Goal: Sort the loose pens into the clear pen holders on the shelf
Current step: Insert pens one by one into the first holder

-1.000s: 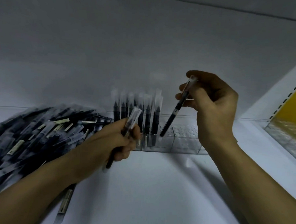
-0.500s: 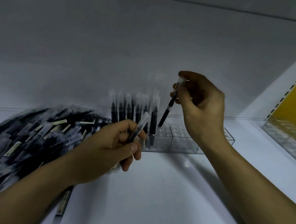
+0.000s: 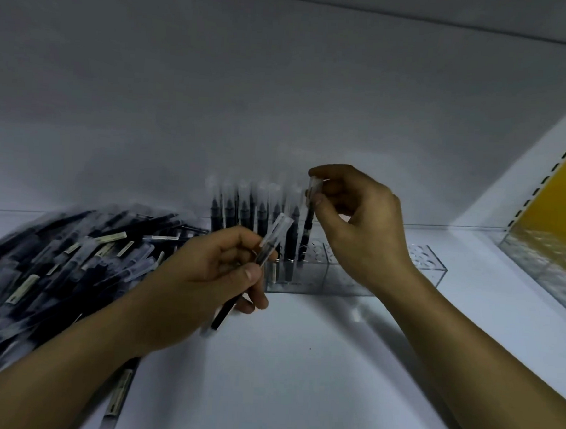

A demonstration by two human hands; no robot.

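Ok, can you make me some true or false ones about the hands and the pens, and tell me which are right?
1. The right hand holds a pen nearly upright at the clear holder. True.
2. The left hand is empty. False: the left hand grips a second pen.
3. The loose pens lie to the right of the holder. False: the pile lies to its left.
4. Several standing pens are in the holder. True.
5. The holder is full. False: holes on its right side are empty.

A shop: slotted white shelving (image 3: 536, 175) and a heap of identical pens (image 3: 59, 261)
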